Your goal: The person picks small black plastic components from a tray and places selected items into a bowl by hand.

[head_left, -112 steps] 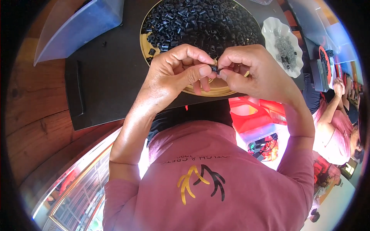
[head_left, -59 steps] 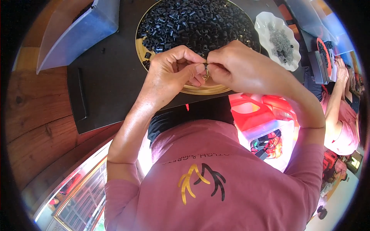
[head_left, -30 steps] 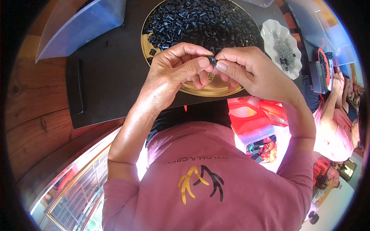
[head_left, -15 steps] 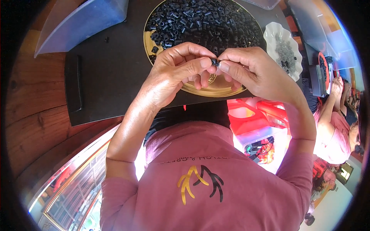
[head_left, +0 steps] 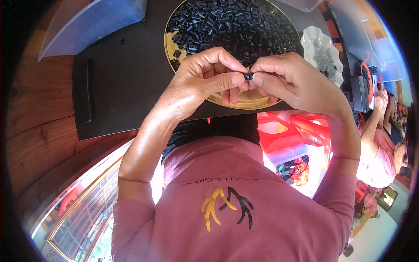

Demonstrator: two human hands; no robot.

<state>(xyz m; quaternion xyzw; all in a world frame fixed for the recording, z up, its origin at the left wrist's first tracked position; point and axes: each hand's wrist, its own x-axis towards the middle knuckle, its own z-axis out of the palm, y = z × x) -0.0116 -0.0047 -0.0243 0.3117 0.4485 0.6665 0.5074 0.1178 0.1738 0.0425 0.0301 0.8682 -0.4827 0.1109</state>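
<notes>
**Two hands pinch one small black part above the tray**

The left hand (head_left: 198,81) and the right hand (head_left: 290,78) meet fingertip to fingertip over the near rim of a round gold tray (head_left: 244,100). Between them sits a small black part (head_left: 248,77) — pinched from both sides, the left thumb and forefinger closed on one end, the right thumb and forefinger closed on the other. The remaining fingers of each hand curl loosely inward and hold nothing that can be seen.

The tray is heaped with many black pieces (head_left: 231,24) of the same kind. It stands on a dark mat (head_left: 122,83) that covers a wooden table (head_left: 30,122). Just to the right of the tray is a white scalloped dish (head_left: 312,37) holding small grey bits. A clear blue-tinted box (head_left: 87,22) lies at the mat's far left corner — well apart from the hands. Another person (head_left: 379,144) sits at the right edge.
</notes>
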